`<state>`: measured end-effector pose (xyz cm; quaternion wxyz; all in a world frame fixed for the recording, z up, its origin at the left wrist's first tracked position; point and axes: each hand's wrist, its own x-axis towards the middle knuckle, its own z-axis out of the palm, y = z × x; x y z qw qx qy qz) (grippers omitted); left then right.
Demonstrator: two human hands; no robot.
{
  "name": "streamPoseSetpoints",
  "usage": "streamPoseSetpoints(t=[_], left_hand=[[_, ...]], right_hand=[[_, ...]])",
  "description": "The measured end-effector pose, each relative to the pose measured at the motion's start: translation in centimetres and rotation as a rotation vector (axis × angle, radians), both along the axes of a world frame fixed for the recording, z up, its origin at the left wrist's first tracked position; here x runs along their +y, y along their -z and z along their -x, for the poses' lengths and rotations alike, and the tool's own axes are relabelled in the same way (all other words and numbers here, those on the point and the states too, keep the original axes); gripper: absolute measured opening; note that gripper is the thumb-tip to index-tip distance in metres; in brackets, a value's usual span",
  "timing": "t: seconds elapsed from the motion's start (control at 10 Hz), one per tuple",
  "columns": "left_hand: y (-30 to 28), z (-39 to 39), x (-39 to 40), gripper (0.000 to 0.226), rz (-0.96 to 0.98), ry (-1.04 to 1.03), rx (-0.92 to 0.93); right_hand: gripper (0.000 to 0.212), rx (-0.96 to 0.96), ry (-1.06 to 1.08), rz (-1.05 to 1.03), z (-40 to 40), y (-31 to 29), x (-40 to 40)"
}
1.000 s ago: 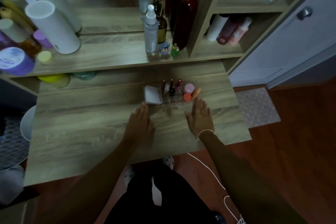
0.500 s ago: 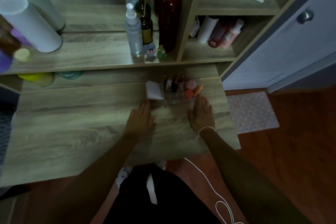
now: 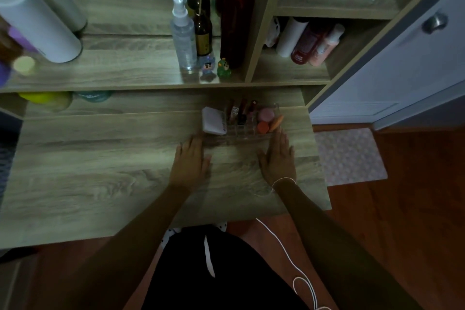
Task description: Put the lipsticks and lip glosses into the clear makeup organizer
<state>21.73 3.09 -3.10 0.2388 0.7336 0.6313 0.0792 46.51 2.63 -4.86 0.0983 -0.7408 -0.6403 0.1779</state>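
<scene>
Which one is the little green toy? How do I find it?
Look at the shelf above the desk. Beside the tall dark red bottle stand two tiny figures; the green toy is the right one, next to its pale blue twin.

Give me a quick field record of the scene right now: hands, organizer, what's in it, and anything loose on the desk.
left hand: flat on the desk, empty
right hand: flat on the desk, empty, fingertips near the organizer's front right corner
organizer: at the desk's back edge, beyond both hands
lipsticks: upright in the middle slots
right compartment: pink jar, orange jar, orange tube
white case: at the organizer's left end
loose lipsticks on the desk: none seen
</scene>
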Motion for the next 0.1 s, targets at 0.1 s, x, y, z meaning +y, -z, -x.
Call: streamPoseSetpoints(t=[0.1], left_hand=[[1.24, -0.16, -1.75, 0.067, 0.05, -0.034, 0.077]], right_hand=[[0.071, 0.061, 0.1, -0.072, 0.57, 0.68, -1.32]])
